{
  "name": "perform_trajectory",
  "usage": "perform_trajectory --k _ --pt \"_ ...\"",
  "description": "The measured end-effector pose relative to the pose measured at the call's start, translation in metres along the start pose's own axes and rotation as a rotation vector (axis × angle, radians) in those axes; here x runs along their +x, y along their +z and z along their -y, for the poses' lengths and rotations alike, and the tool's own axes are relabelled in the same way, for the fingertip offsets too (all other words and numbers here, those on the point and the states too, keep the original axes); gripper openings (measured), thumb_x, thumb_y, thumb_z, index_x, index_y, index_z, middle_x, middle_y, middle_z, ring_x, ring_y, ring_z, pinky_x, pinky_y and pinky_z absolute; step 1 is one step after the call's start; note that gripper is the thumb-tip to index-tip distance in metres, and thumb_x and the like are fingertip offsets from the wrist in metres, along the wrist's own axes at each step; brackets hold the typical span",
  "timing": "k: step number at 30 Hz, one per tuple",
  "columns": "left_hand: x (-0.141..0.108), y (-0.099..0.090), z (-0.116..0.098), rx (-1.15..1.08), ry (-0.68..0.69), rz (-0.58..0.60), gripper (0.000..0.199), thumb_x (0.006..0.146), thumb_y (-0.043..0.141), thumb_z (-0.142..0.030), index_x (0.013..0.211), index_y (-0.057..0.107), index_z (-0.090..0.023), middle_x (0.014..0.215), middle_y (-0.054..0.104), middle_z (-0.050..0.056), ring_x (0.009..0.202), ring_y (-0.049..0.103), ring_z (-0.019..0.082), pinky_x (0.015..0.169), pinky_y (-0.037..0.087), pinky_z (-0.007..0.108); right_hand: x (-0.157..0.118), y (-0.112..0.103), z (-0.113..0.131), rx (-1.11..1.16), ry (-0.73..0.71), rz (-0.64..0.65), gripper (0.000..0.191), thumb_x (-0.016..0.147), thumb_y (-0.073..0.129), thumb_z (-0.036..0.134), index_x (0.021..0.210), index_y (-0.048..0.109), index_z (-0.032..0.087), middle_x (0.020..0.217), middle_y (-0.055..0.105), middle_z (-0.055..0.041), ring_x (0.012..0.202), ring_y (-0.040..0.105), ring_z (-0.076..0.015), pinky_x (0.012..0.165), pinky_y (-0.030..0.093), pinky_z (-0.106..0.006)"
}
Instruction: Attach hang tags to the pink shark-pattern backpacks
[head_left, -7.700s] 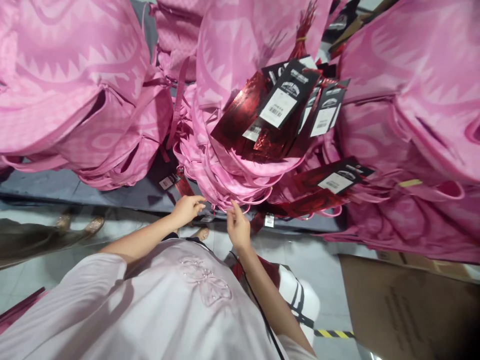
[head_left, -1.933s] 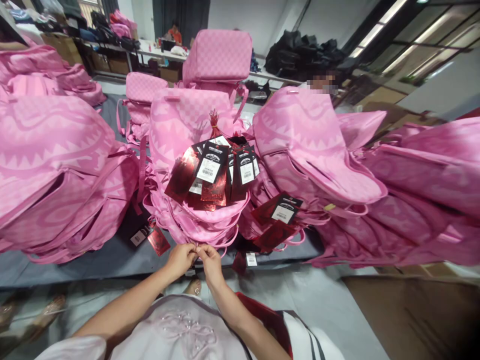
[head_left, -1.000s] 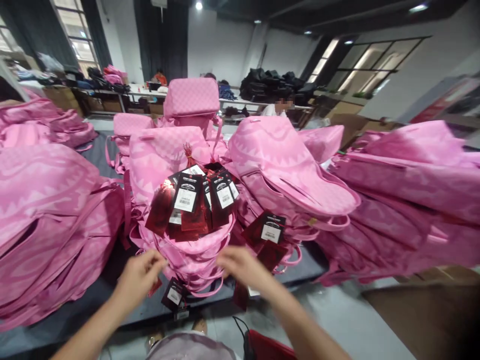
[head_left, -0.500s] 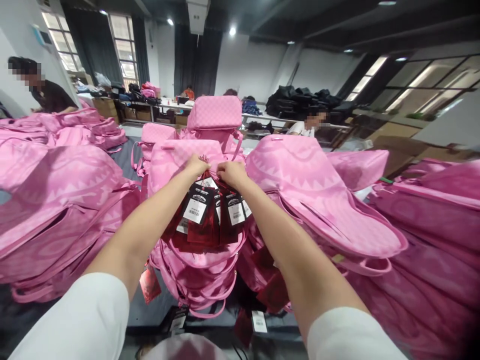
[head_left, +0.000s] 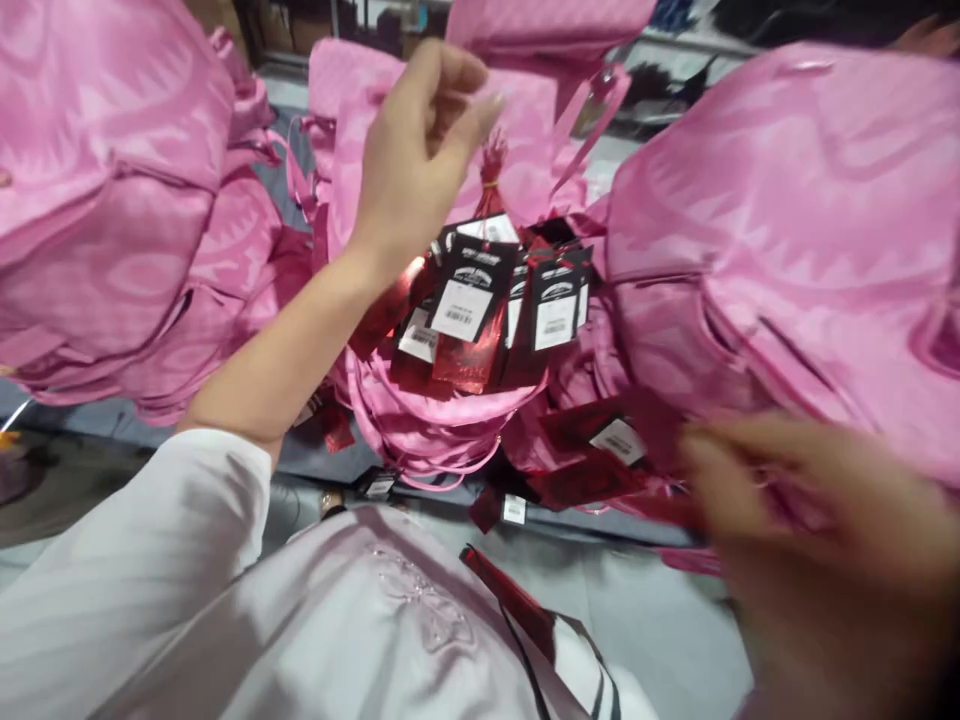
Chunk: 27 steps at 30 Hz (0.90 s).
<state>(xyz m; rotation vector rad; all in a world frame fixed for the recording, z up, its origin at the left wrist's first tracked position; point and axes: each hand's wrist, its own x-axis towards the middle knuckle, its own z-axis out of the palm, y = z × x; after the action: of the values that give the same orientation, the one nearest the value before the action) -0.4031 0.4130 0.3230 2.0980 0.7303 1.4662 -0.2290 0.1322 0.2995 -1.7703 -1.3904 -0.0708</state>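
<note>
My left hand (head_left: 420, 150) is raised above a bundle of hang tags, its thumb and forefinger drawn together in a loose pinch. Whatever thin thing may be between them cannot be made out. Just below the thumb, red strings (head_left: 491, 165) stand up, tied in a bunch. The black and red hang tags (head_left: 465, 295) with white barcode labels hang from them over a pink backpack (head_left: 427, 440). At the right, near the camera, my right hand (head_left: 810, 510) is smeared by motion, its fingers bent. It is in front of another pink backpack (head_left: 757, 230).
More pink backpacks (head_left: 112, 200) stand at the left. Loose tags (head_left: 592, 450) lie by the table's front edge, and a white label (head_left: 514, 509) hangs there. A red strip (head_left: 514, 595) with black cords lies against my white clothing (head_left: 337, 610).
Both hands were together at the tag strings. My left hand has lifted off them; my right hand has pulled back toward me and to the right. The view has tipped down.
</note>
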Motion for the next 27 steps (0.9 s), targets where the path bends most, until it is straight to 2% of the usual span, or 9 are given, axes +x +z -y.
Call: perform_trajectory --k 3,6,9,12,15,18,20,23,27 --pt "-0.113 -0.025 -0.015 -0.218 -0.068 0.198 0.024 0.094 0.051 -0.033 0.086 0.064 -0.015 0.075 0.068 -0.005 0.069 0.069 0.006 0.069 0.051 0.018 -0.072 0.061 0.005 0.149 -0.036 0.217 0.013 0.086 0.064 0.022 0.091 0.07 0.033 0.079 0.069 -0.0026 0.076 0.064 -0.0232 0.07 0.05 -0.04" --pt "-0.228 -0.03 -0.002 -0.339 -0.357 0.476 0.016 0.088 0.063 -0.027 0.102 0.07 -0.02 0.09 0.077 0.0 0.079 0.073 0.014 0.069 0.059 0.023 -0.114 0.13 0.01 0.346 0.106 0.342 0.008 0.089 0.061 0.021 0.087 0.068 0.024 0.079 0.07 -0.002 0.071 0.065 -0.0175 0.065 0.051 -0.03" --pt "-0.291 -0.028 0.017 -0.419 -0.638 0.496 0.016 0.089 0.061 -0.028 0.097 0.072 -0.02 0.093 0.076 -0.001 0.086 0.073 0.017 0.074 0.059 0.026 -0.134 0.179 0.018 0.439 0.25 0.383 0.011 0.09 0.059 0.025 0.084 0.067 0.02 0.077 0.07 -0.0017 0.069 0.066 -0.0158 0.066 0.052 -0.027" --pt "-0.302 -0.033 0.031 -0.466 -0.708 0.354 0.016 0.089 0.06 -0.028 0.082 0.071 -0.017 0.09 0.075 0.002 0.086 0.071 0.017 0.08 0.057 0.027 -0.134 0.204 0.027 0.44 0.264 0.428 0.019 0.092 0.055 0.03 0.082 0.067 0.019 0.073 0.07 -0.0016 0.067 0.066 -0.0158 0.066 0.052 -0.026" --pt "-0.29 -0.049 0.047 -0.456 -0.715 0.285 0.021 0.091 0.057 -0.03 0.082 0.069 -0.016 0.083 0.075 0.005 0.078 0.07 0.016 0.074 0.056 0.026 -0.117 0.218 0.033 0.112 0.11 0.426 0.026 0.096 0.049 0.032 0.102 0.07 0.018 0.092 0.074 -0.0085 0.083 0.069 -0.021 0.078 0.052 -0.032" --pt "-0.277 -0.066 0.067 -0.214 -0.615 0.335 0.021 0.092 0.055 -0.028 0.091 0.073 -0.018 0.085 0.076 0.004 0.078 0.07 0.016 0.078 0.054 0.028 -0.093 0.229 0.033 -0.371 0.053 0.444 0.039 0.097 0.045 0.025 0.132 0.06 0.015 0.091 0.074 -0.0144 0.078 0.069 -0.0256 0.073 0.051 -0.035" --pt "-0.271 -0.071 0.079 0.025 -0.508 0.444 0.024 0.093 0.053 -0.024 0.105 0.074 -0.021 0.099 0.077 0.005 0.089 0.072 0.018 0.084 0.053 0.03 -0.085 0.233 0.03 -0.548 0.048 0.483 0.04 0.095 0.045 0.021 0.132 0.061 0.014 0.083 0.073 -0.0146 0.071 0.069 -0.026 0.068 0.05 -0.035" --pt "-0.261 -0.068 0.088 0.233 -0.391 0.678 0.033 0.094 0.048 -0.02 0.117 0.071 -0.024 0.112 0.075 0.006 0.099 0.071 0.021 0.084 0.054 0.031 -0.091 0.234 0.021 -0.444 0.013 0.402 0.033 0.095 0.043 0.02 0.118 0.067 0.014 0.094 0.074 -0.0154 0.083 0.07 -0.0249 0.077 0.051 -0.034" --pt "-0.245 -0.055 0.089 0.351 -0.292 0.856 0.037 0.094 0.043 -0.017 0.115 0.072 -0.023 0.101 0.075 0.01 0.094 0.071 0.024 0.077 0.054 0.032 -0.112 0.233 0.009 -0.061 0.161 0.167 0.029 0.096 0.043 0.026 0.115 0.063 0.015 0.106 0.073 -0.0127 0.093 0.069 -0.0201 0.082 0.053 -0.031"
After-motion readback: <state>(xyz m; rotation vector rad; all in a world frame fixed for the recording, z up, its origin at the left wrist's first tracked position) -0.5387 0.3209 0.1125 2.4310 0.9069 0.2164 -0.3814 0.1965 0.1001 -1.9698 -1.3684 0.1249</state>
